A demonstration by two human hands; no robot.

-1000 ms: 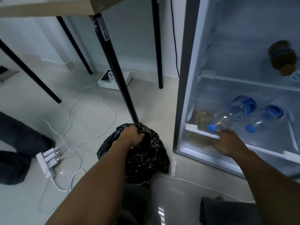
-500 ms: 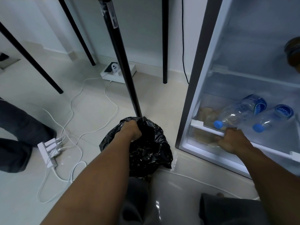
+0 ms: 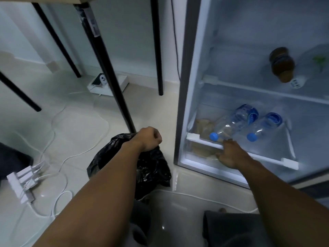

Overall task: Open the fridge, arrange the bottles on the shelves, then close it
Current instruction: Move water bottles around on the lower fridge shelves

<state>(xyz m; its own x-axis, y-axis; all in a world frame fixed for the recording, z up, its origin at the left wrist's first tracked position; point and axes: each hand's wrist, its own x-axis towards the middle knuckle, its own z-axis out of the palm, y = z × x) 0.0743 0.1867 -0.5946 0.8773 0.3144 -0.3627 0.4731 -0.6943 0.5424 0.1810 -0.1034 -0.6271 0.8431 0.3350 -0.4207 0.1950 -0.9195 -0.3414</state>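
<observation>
The fridge (image 3: 188, 97) stands open on the right. On its lower shelf (image 3: 267, 157) lie two clear water bottles with blue caps, side by side: the left bottle (image 3: 233, 123) and the right bottle (image 3: 265, 125). A brown bottle (image 3: 282, 64) rests on the upper shelf (image 3: 249, 87). My right hand (image 3: 229, 154) rests on the lower shelf's front edge, just under the left bottle's cap, fingers spread. My left hand (image 3: 148, 139) is closed on the top of a black plastic bag (image 3: 142, 168) on the floor.
A black table leg (image 3: 106, 68) slants down to the bag. White cables and a power strip (image 3: 23, 182) lie on the tiled floor at left. A white box (image 3: 110, 82) sits by the wall. A dark trouser leg (image 3: 14, 157) shows at the left edge.
My left hand has lifted the bag's top slightly and turned. My right hand stays on the shelf edge below the left bottle. The view has shifted a little.
</observation>
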